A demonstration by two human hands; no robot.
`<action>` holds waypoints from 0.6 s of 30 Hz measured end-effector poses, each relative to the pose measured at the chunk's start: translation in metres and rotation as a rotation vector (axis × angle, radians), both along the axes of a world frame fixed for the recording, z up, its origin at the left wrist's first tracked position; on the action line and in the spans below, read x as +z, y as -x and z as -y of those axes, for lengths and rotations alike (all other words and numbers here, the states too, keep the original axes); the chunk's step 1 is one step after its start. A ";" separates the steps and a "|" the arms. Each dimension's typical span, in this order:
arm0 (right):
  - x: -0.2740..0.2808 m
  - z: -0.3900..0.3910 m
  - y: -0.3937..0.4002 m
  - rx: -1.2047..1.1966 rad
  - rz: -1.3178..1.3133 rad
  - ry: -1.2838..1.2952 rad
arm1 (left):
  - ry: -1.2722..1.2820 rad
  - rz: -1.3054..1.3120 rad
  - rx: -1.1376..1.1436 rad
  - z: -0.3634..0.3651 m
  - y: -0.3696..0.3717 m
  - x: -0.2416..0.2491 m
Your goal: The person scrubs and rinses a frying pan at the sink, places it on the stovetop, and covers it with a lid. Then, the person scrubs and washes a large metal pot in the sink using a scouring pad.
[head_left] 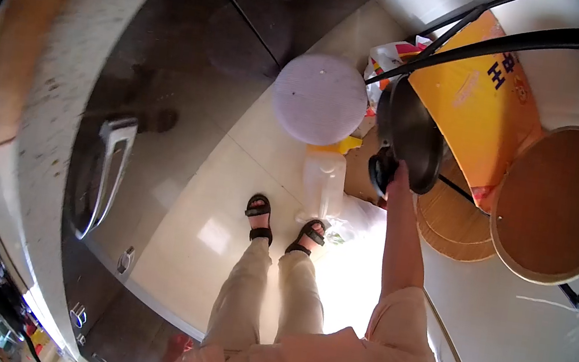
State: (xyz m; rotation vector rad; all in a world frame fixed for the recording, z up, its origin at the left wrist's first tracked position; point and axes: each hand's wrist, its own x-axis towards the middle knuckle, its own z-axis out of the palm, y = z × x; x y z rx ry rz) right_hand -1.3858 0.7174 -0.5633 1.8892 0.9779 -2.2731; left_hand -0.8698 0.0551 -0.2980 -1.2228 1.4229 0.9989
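My right hand (398, 180) reaches out from the right side of my body, its fingers closed at the black handle of a dark frying pan (420, 144). The pan is tilted on its side beside a black metal rack (501, 44). A yellow carton (472, 95) with dark lettering lies right behind the pan. Just left of the pan is a round, pale lilac stool top (319, 98). My fingertips are partly hidden by the handle. My left hand is outside the view.
A translucent plastic jug (324, 178) stands on the tiled floor in front of my sandalled feet. Round brown boards (556, 204) lean at the right. Dark cabinets with metal handles (112, 171) and a speckled countertop (58, 89) run along the left. A plastic bag (358, 219) lies near the jug.
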 end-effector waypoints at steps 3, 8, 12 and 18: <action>0.062 0.021 -0.035 0.067 0.143 0.143 | -0.002 -0.067 0.021 -0.007 0.017 0.011; 0.179 0.053 -0.116 0.177 0.311 0.318 | -0.166 -0.285 0.357 -0.032 0.089 0.034; 0.265 0.061 -0.196 0.323 0.370 0.429 | 0.093 -0.333 -0.109 -0.060 0.129 0.008; 0.442 0.071 -0.271 0.653 0.604 0.482 | -0.315 -0.362 0.069 -0.222 0.281 0.053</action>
